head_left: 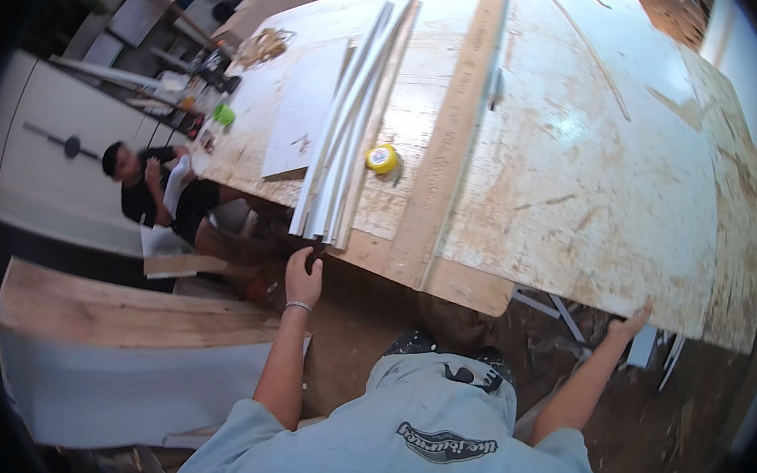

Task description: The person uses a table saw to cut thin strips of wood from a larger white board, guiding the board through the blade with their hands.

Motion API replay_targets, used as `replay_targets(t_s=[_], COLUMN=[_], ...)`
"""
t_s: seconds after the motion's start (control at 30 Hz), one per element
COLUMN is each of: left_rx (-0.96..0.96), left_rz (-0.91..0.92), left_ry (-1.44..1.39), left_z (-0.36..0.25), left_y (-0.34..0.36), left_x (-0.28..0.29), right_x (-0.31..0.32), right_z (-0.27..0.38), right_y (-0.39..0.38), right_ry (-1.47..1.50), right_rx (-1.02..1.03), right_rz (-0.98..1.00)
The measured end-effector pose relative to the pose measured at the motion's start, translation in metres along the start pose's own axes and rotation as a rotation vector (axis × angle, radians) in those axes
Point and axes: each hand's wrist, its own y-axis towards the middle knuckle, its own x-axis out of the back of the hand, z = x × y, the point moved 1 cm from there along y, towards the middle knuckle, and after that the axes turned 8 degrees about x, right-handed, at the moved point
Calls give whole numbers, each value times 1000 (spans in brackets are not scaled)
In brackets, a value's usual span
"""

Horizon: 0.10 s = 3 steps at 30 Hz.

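Observation:
My left hand is at the near end of a bundle of long white strips, its thumb and fingers apart and nothing in it. The strips lie lengthwise on the worktable, their near ends slightly past its edge. At the right, my right hand rests against the near edge of the large scuffed white worktable top, fingers stretched along the edge. Between the hands, a long brown board runs away from me. A yellow tape measure sits between the strips and that board.
A white panel lies left of the strips, with a green cup beyond. Another person sits at the left, beside the table. A large wood-edged white panel stands near my left arm. White offcuts lie below the right edge.

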Motion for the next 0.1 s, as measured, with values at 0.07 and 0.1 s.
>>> replay_targets(t_s=[0.07,0.1], left_rx=[78,141], left_rz=[44,69], left_ry=[29,44], left_z=[16,33], left_y=[-24,-40], left_x=[1,5], right_x=[-11,-41], right_z=[2,12], right_y=[-8,-37], right_ry=[-3,28], right_rx=[-59,-132], right_rz=[4,91])
